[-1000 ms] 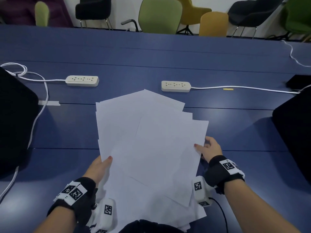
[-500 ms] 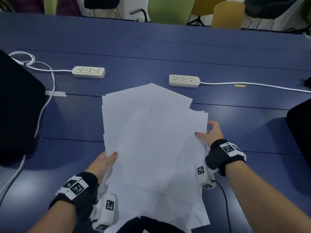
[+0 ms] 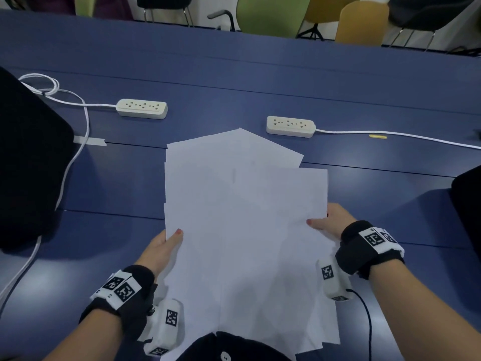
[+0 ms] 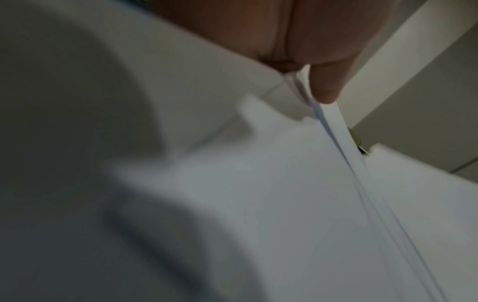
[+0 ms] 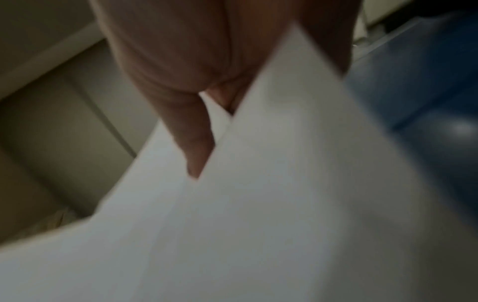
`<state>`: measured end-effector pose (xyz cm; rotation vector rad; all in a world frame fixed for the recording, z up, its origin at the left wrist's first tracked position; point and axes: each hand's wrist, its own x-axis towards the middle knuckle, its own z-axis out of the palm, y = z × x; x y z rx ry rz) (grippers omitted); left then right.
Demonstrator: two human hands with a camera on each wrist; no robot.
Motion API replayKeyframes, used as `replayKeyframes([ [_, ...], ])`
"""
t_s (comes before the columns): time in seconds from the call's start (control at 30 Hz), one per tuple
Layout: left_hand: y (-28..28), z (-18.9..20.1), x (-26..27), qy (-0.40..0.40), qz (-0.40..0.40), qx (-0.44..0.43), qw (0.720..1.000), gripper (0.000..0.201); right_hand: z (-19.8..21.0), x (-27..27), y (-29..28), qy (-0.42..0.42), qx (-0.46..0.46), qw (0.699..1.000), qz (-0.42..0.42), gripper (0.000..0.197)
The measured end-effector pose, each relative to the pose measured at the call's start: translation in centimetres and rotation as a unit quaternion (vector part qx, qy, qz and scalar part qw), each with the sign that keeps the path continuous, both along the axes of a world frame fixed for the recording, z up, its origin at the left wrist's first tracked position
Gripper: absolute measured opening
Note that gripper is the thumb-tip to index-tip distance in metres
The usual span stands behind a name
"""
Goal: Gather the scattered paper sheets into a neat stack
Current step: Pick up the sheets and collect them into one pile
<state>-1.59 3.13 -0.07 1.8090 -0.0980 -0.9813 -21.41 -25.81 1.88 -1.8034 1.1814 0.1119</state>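
1. We see the sheets (image 3: 242, 230) between the two hands, a loose fan of white paper lifted off the blue table (image 3: 234, 79) toward the person's chest.
2. Left hand (image 3: 161, 248) grasps the fan's left edge — thumb on top, fingers hidden beneath.
3. Left wrist view: a finger (image 4: 325, 81) presses against several sheet edges; the layers are slightly splayed.
4. Right hand (image 3: 330, 222) grasps the right edge, thumb lying on the top sheet, fingers behind.
5. Right wrist view: blurred, a finger (image 5: 194, 143) lies on one sheet's face, another sheet's edge overlapping it.
6. The sheets are not squared — upper corners stick out at different angles, lower corners stagger on the right.
7. Beyond the far edge of the paper, two power strips sit on the table: one (image 3: 141, 108) far left, one (image 3: 290, 126) just past the fan's top right.
8. A dark object (image 3: 28, 165) lies at the left.
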Motion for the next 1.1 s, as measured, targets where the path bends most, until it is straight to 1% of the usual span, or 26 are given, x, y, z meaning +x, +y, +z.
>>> replayKeyframes([
  [0.1,-0.1,-0.1,0.1,0.002,-0.014,-0.011,1.0,0.02,-1.0,-0.3,1.0,-0.064,0.016,0.992,-0.111,0.034],
  [0.17,-0.2,-0.2,0.1,0.004,-0.025,-0.019,0.999,0.016,-1.9,0.0,2.7,-0.071,0.018,0.987,-0.142,0.035],
  [0.2,-0.3,-0.1,0.0,0.003,-0.034,-0.018,0.999,0.018,-2.1,0.3,3.8,-0.07,0.017,0.988,-0.133,0.036],
  [0.27,-0.4,0.1,0.0,0.005,-0.045,-0.015,0.999,0.024,-2.3,0.9,5.9,-0.071,0.024,0.994,-0.081,0.038],
  [0.37,-0.1,0.4,0.5,0.043,-0.068,-0.016,0.997,0.032,-1.5,1.2,6.9,-0.065,0.035,0.997,0.002,0.039],
  [0.43,-0.1,0.8,1.1,0.097,-0.07,-0.028,0.992,0.024,-1.0,0.8,5.7,-0.058,0.015,0.998,0.01,0.039],
  [0.5,-0.3,1.1,1.5,0.132,-0.068,-0.033,0.988,0.024,-0.4,0.3,4.4,-0.041,-0.007,0.999,0.008,0.036],
  [0.57,-0.4,1.0,1.5,0.113,-0.085,-0.024,0.99,0.029,0.2,0.3,4.3,-0.03,-0.018,0.999,0.023,0.034],
  [0.6,-0.5,0.9,1.3,0.093,-0.09,-0.02,0.991,0.036,0.4,0.5,4.8,-0.035,-0.014,0.999,0.03,0.033],
  [0.67,-0.8,0.5,0.8,0.059,-0.085,-0.012,0.995,0.043,0.6,0.9,6.3,-0.058,0.033,0.997,0.037,0.028],
  [0.7,-1.0,0.3,0.6,0.048,-0.079,-0.009,0.996,0.04,0.3,1.1,7.0,-0.061,0.06,0.995,0.05,0.029],
  [0.77,-1.2,0.3,0.3,0.031,-0.077,-0.012,0.996,0.027,-0.1,1.3,7.8,-0.026,0.071,0.992,0.106,0.033],
  [0.8,-1.3,0.5,0.2,0.02,-0.078,-0.017,0.997,0.026,-0.3,1.2,7.8,-0.015,0.066,0.99,0.122,0.036],
  [0.83,-1.4,0.6,0.1,0.009,-0.075,-0.027,0.997,0.028,-0.3,1.2,7.8,-0.023,0.06,0.991,0.117,0.038],
  [0.87,-1.3,0.7,0.0,0.005,-0.068,-0.037,0.997,0.031,-0.3,1.2,7.7,-0.047,0.046,0.993,0.094,0.042],
  [0.93,-1.4,1.3,-0.4,0.019,-0.053,-0.067,0.996,0.031,-0.4,1.0,7.5,-0.104,0.003,0.994,0.014,0.055],
  [0.97,-1.4,1.6,-0.5,0.029,-0.059,-0.083,0.994,0.033,-0.5,0.9,7.3,-0.136,-0.001,0.99,-0.037,0.067],
  [1.0,-1.3,1.9,-0.4,0.039,-0.074,-0.099,0.992,0.041,-0.5,0.8,7.2,-0.176,0.017,0.98,-0.086,0.081],
  [1.07,-1.1,2.1,0.0,0.059,-0.099,-0.13,0.985,0.077,-0.5,0.5,6.7,-0.25,0.077,0.951,-0.163,0.105],
  [1.1,-1.0,2.2,0.2,0.07,-0.095,-0.148,0.982,0.089,-0.3,0.2,6.4,-0.273,0.097,0.94,-0.182,0.11],
])
